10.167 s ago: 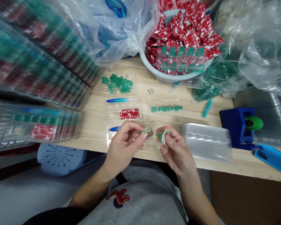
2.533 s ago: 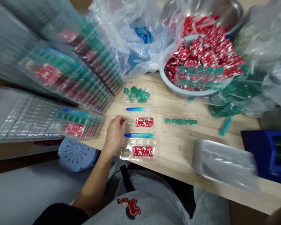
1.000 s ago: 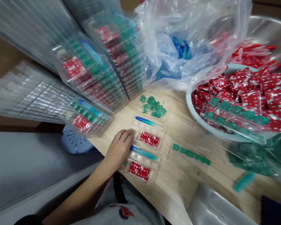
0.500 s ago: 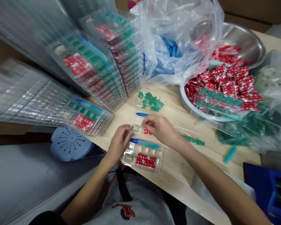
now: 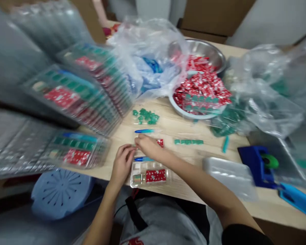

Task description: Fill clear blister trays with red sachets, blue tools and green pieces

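Observation:
My right hand (image 5: pixel 148 146) reaches over the upper clear plastic tray, its fingertips pinched together at the tray's left end. Close against it, my left hand (image 5: pixel 122 162) has its fingers bent and nearly touching those of the right. Whatever the fingertips hold is too small and hidden to name. Beyond the right hand shows a red spotted packet (image 5: pixel 160 142), with a blue pen-shaped stick (image 5: pixel 144 131) lying above. The nearer clear tray (image 5: pixel 136 167) holds a red spotted packet (image 5: pixel 155 175), a striped square piece (image 5: pixel 137 179) and a blue stick (image 5: pixel 142 159).
Green pieces (image 5: pixel 148 116) lie heaped ahead; a green strip (image 5: pixel 188 142) lies to the right. Filled trays (image 5: pixel 73 98) stand stacked at left. A basin (image 5: pixel 172 102) of red packets, a steel bowl (image 5: pixel 218 56), plastic bags (image 5: pixel 153 44) and a blue tape dispenser (image 5: pixel 256 166) surround the work.
The camera view has swung to the right, so things sit further left. My right hand has moved left over the tray, and its fingertips now meet my left hand's.

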Demonstrator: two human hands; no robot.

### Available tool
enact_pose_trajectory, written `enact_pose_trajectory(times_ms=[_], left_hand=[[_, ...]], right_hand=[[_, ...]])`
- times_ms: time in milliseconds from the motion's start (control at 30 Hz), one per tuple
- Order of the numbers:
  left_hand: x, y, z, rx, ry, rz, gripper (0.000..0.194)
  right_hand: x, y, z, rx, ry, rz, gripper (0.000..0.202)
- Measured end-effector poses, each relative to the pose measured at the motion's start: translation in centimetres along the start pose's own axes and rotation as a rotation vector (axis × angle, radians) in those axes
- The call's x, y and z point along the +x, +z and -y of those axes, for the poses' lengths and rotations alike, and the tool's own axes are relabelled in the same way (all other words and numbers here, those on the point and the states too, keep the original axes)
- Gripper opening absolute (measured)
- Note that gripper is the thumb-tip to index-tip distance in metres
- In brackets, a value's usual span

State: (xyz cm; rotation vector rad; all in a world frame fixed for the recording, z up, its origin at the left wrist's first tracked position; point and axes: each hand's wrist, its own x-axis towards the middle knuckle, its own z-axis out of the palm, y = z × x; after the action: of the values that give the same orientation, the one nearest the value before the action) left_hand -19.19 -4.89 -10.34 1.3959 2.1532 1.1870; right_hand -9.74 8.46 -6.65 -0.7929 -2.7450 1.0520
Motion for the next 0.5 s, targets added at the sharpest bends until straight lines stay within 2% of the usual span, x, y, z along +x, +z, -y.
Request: enact_pose_trajectory(times_ms=[100, 200, 233, 300, 367, 433, 500], left_hand=[[0.3, -0.6, 0.2, 0.02, 0.03, 0.038, 0.019], [0.8, -1.4, -0.1, 0.023, 0.048, 0.031, 0.018], [0.9, -1.6, -0.5, 0.016, 0.049, 0.013, 0.019], [0.8, -1.7, -2.0, -0.014, 0.054, -0.023, 0.02], [0.3, -0.9, -4.6, -0.068, 0.083, -0.017, 0.025], [-1.0, 1.2, -8.3, -0.19, 0.121, 0.113, 0.033], [-3.2, 4.7, -12.7, -0.513, 0.084, 0.508, 0.036]], right_hand=[[-0.8, 0.3, 0.5, -0.034, 0.024, -0.125, 0.015], [-2.7, -0.2, 0.8, -0.067, -0.05, -0.335, 0.007], [-3.9, -0.6, 0.8, -0.073, -0.079, -0.416, 0.003], [-7.2, -1.7, 0.5, -0.069, -0.099, -0.567, 0.009], [-11.8, -3.2, -0.2, -0.075, -0.071, -0.719, 0.017], [-17.2, -4.7, -0.9, -0.108, 0.021, -0.901, 0.018], [-23.0, -5.5, -1.3, -0.156, 0.155, -1.061, 0.018]])
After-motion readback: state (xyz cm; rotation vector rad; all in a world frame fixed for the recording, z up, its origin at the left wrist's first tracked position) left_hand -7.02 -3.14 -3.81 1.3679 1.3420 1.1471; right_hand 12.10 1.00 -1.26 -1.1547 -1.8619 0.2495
